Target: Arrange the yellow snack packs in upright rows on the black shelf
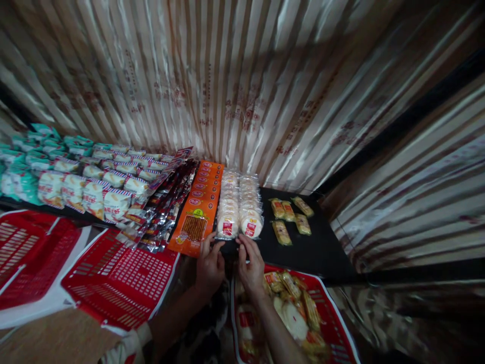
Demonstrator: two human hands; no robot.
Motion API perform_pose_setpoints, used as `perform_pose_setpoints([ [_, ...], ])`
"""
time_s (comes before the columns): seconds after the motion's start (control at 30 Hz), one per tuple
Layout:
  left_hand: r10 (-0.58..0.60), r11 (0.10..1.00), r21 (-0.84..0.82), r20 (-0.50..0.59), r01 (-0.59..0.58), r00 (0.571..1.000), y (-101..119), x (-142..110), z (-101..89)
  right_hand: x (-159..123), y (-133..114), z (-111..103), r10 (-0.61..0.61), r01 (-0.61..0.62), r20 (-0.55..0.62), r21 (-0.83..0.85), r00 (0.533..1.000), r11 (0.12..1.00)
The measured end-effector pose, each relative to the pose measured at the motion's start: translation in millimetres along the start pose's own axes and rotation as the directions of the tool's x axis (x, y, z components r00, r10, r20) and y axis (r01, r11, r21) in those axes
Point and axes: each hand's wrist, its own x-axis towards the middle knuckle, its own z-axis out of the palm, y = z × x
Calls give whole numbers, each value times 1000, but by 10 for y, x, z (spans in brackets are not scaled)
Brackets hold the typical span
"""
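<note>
Toward twelve o'clock of the person, on a black tabletop [318, 255], clear-wrapped white biscuits stood overlapped in two columns; the left hand [211, 265] was at the near end of the left row [228, 202], its fingertips close by the wrapper's lower edge; the right hand [250, 265] was placed likewise at the right row [250, 202]; the fingers of both were loosely curled, and whether they pinched the film or merely touched it could not be told; each packet probably weighed little; the glossy film was likely slippery and crinkly, while the biscuits inside seemed stiff but brittle, apt to crack under a hard squeeze; the safest hold looked to be the rim, at three and nine o'clock of each disc, with flat fingertips and light pressure, or else the loose film at six o'clock; because they overlapped, a shove at the front could have slid those behind; from the hands, orange packs [199, 207] lay at eleven o'clock, just beside the left row; golden packets [281, 232] lay at two o'clock; a red basket [330, 318] at four o'clock held more golden and white ones.
</note>
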Motion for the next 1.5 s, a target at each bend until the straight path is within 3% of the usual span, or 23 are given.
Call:
perform_pose_setpoints([
  [0.17, 49, 982, 180, 45, -56, 998, -203, 274, -166, 140, -297, 148, -41, 41, -19, 6, 999, 999],
  [0.33, 6, 953, 302, 103, -37, 995, -409, 515, -170, 405, -495, 516, -36, 40, 128, -33, 991, 999],
  [0.57, 26, 946, 314, 176, -81, 984, -590, 764, -153, 870, -523, 1148, 2, 49, 293, -168, 956, 985],
  [0.7, -5, 956, 288, 184, -49, 983, -622, 811, -107, 1104, -499, 1380, 89, 15, 359, -278, 929, 960],
  [0.87, -6, 963, 263, 230, -57, 973, -609, 813, -98, 1319, -478, 1509, 129, 65, 454, -387, 882, 920],
  [1.1, -17, 958, 282, 222, -48, 975, -563, 813, -107, 1378, -420, 1644, 308, -83, 374, -511, 875, 856],
  [1.5, 1, 960, 276, 185, -53, 983, -606, 831, -38, 1403, -454, 1623, 334, -104, 394, -501, 856, 859],
])
